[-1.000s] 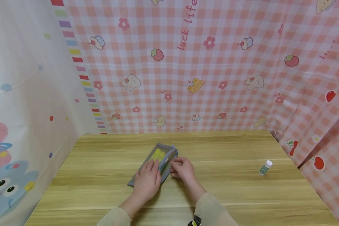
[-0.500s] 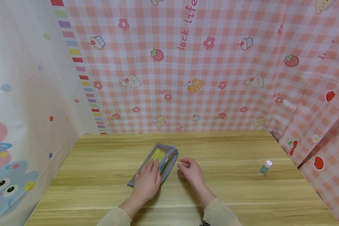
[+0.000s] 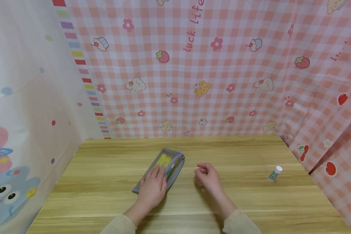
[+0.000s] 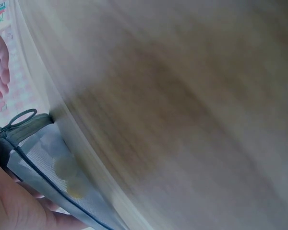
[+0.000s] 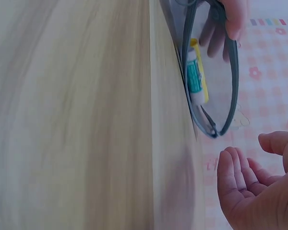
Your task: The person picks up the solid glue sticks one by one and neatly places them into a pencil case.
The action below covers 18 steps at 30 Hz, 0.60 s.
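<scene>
A grey mesh zip pouch (image 3: 174, 175) lies on the table with its zipped side gaping. Through the mesh show yellow stick-like things (image 3: 163, 160) of unclear kind; beside them is a white-and-green glue stick (image 5: 194, 79). My left hand (image 3: 152, 188) rests on top of the pouch, fingers extended over the mesh and thumb along the rim. To the right of the pouch, apart from it, my right hand (image 3: 209, 177) hovers with loosely bent fingers and holds nothing. Another glue stick (image 3: 275, 173), white-capped, stands farther right.
The wood-grain table (image 3: 117, 162) ends at a pink checked cloth (image 3: 181, 71) behind and on the right. A white printed cloth (image 3: 32, 97) hangs on the left. Bare wood lies between my right hand and the glue stick at the right.
My right hand has moved away from the pouch's zipped edge to the right. My left hand and the pouch have stayed in place.
</scene>
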### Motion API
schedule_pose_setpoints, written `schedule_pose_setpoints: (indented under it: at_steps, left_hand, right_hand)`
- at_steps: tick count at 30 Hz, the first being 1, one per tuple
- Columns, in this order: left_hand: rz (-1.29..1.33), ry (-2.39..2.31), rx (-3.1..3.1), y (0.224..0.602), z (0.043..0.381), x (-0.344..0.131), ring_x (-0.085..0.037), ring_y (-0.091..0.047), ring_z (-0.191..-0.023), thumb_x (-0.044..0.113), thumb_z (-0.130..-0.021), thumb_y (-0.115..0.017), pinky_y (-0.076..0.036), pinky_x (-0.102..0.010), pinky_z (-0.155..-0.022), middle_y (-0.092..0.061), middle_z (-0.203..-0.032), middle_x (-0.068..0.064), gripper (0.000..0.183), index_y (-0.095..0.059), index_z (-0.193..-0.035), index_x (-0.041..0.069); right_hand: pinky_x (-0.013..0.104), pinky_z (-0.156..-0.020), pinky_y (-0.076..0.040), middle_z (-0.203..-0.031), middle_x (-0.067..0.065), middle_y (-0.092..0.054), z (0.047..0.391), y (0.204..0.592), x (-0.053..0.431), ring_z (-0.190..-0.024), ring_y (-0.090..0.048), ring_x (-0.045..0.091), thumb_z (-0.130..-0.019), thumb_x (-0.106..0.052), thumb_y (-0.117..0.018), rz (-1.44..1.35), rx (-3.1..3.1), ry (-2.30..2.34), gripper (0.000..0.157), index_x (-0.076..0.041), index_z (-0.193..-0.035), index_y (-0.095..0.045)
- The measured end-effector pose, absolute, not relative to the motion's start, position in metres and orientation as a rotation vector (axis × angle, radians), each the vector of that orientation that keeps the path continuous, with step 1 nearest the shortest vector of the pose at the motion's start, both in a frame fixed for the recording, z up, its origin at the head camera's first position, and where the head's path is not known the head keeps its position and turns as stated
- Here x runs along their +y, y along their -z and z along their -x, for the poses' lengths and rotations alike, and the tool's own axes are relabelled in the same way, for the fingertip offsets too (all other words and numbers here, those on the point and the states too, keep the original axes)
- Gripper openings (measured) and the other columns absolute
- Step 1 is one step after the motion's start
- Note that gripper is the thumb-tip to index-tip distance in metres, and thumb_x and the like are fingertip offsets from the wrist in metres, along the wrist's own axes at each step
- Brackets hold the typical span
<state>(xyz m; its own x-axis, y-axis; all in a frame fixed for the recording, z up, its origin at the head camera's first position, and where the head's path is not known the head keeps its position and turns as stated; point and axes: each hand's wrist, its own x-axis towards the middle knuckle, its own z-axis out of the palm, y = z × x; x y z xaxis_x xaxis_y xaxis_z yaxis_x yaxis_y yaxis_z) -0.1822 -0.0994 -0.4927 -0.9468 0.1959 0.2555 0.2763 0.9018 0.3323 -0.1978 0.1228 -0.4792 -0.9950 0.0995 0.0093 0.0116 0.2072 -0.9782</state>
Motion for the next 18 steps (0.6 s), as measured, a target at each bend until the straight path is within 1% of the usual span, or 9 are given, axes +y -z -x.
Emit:
schedule_pose_setpoints:
  at_steps: [4, 6, 9, 12, 15, 18]
  left_hand:
    - [0.358, 0.544, -2.861, 0.493, 0.182, -0.099, -0.041, -0.045, -0.132, 0.026, -0.101, -0.047, -0.036, -0.072, -0.095, -0.050, -0.143, -0.020, 0.049, -0.050, -0.145, 0.005]
    - [0.360, 0.538, -2.862, 0.493, 0.182, -0.099, -0.040, -0.045, -0.132, 0.026, -0.101, -0.047, -0.036, -0.071, -0.095, -0.050, -0.143, -0.020, 0.048, -0.050, -0.145, 0.005]
    - [0.357, 0.529, -2.863, 0.493, 0.182, -0.098, -0.040, -0.045, -0.132, 0.026, -0.102, -0.046, -0.036, -0.071, -0.096, -0.050, -0.144, -0.020, 0.048, -0.049, -0.145, 0.005]
    - [0.355, 0.519, -2.862, 0.492, 0.182, -0.098, -0.039, -0.045, -0.132, 0.026, -0.102, -0.046, -0.036, -0.071, -0.096, -0.050, -0.143, -0.020, 0.049, -0.049, -0.145, 0.005]
    - [0.350, 0.514, -2.863, 0.492, 0.182, -0.098, -0.039, -0.045, -0.132, 0.027, -0.102, -0.046, -0.036, -0.071, -0.096, -0.050, -0.143, -0.020, 0.049, -0.049, -0.145, 0.005]
    - [0.348, 0.516, -2.864, 0.492, 0.182, -0.098, -0.039, -0.044, -0.132, 0.027, -0.102, -0.046, -0.036, -0.071, -0.096, -0.050, -0.144, -0.020, 0.049, -0.048, -0.146, 0.005]
  right_hand:
    - [0.042, -0.066, -0.059, -0.090, 0.015, -0.068, 0.196, 0.479, 0.137, -0.078, -0.066, 0.030, -0.089, 0.000, -0.065, 0.102, -2.383, -1.905, 0.032, 0.015, -0.116, -0.058]
    - [0.039, -0.065, -0.059, -0.091, 0.016, -0.068, 0.196, 0.480, 0.145, -0.077, -0.065, 0.028, -0.089, 0.001, -0.065, 0.096, -2.379, -1.893, 0.032, 0.016, -0.117, -0.058]
    - [0.033, -0.065, -0.058, -0.093, 0.017, -0.068, 0.195, 0.480, 0.158, -0.076, -0.063, 0.020, -0.090, 0.002, -0.065, 0.088, -2.385, -1.861, 0.031, 0.015, -0.117, -0.058]
    - [0.024, -0.067, -0.054, -0.097, 0.017, -0.068, 0.194, 0.480, 0.171, -0.079, -0.061, 0.014, -0.091, 0.001, -0.066, 0.083, -2.416, -1.798, 0.032, 0.013, -0.119, -0.058]
    - [0.020, -0.070, -0.051, -0.101, 0.019, -0.067, 0.193, 0.479, 0.182, -0.083, -0.061, 0.015, -0.091, 0.001, -0.066, 0.069, -2.442, -1.738, 0.033, 0.012, -0.121, -0.058]
    - [0.018, -0.075, -0.049, -0.105, 0.021, -0.067, 0.190, 0.478, 0.193, -0.088, -0.062, 0.019, -0.092, 0.000, -0.066, 0.049, -2.462, -1.675, 0.035, 0.012, -0.123, -0.058]
